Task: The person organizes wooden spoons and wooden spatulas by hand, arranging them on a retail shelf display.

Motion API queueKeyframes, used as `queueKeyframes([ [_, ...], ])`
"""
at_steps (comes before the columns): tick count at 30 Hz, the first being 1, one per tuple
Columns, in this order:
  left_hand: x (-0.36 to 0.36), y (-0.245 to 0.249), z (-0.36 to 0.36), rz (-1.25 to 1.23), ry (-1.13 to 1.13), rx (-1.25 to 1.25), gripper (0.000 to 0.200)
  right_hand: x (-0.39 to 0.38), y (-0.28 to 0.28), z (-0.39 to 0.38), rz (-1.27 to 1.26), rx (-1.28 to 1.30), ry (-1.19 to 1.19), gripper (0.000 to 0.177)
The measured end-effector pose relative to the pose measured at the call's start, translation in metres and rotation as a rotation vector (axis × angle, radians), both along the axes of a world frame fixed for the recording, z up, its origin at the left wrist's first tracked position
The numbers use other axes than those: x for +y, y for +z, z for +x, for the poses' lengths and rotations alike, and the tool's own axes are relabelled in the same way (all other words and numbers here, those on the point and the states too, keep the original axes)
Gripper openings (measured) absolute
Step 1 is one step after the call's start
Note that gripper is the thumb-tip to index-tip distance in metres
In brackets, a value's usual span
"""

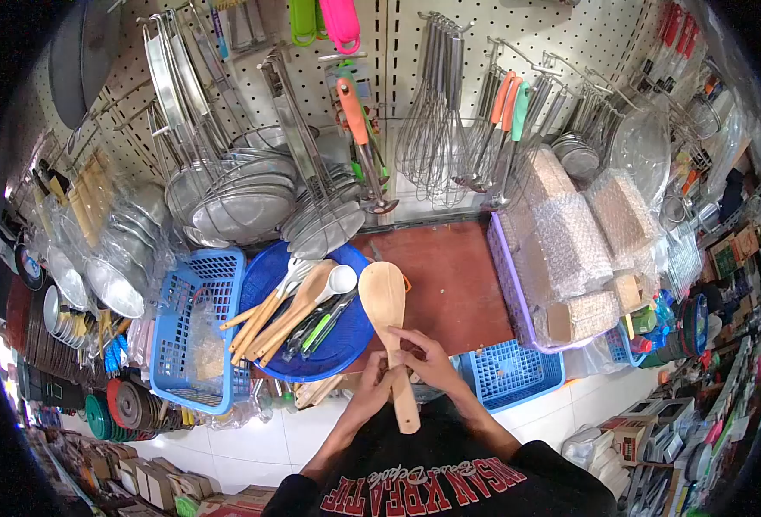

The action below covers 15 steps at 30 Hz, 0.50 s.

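A large wooden spoon (383, 293) stands out in front of my chest, its broad head pointing away from me and its holed handle end toward me. My left hand (372, 388) is closed around the handle from the left. With its fingers pinched at the neck, my right hand (428, 358) grips the same spoon from the right. Just left of the spoon's head is a round blue basin (354, 340). In it lie several wooden-handled utensils (287, 320), a white ladle (341, 279) and some black and green-trimmed tools (316, 333).
Beside the basin is a light blue basket (158, 345) with plastic-wrapped items. A purple basket (508, 289) of bubble-wrapped boxes (570, 246) stands right on the red-brown shelf (453, 276). Another blue basket (518, 370) sits nearer me. Strainers (242, 202) and whisks (439, 129) hang from the pegboard.
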<state>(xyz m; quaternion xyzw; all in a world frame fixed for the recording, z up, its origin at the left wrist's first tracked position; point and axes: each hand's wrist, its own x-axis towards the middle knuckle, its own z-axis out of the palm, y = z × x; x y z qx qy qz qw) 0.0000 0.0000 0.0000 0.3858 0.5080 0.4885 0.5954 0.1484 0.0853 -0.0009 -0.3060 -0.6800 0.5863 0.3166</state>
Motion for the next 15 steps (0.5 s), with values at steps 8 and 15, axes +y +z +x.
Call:
queueKeyframes([
  [8, 0.033, -0.013, 0.037, -0.017, -0.136, 0.005, 0.028, 0.005, -0.015, 0.041, -0.271, 0.16, -0.261, 0.042],
  [15, 0.063, -0.045, 0.06, 0.004, -0.143, 0.047, 0.029, 0.0, -0.046, 0.079, -0.351, 0.039, -0.254, 0.041],
])
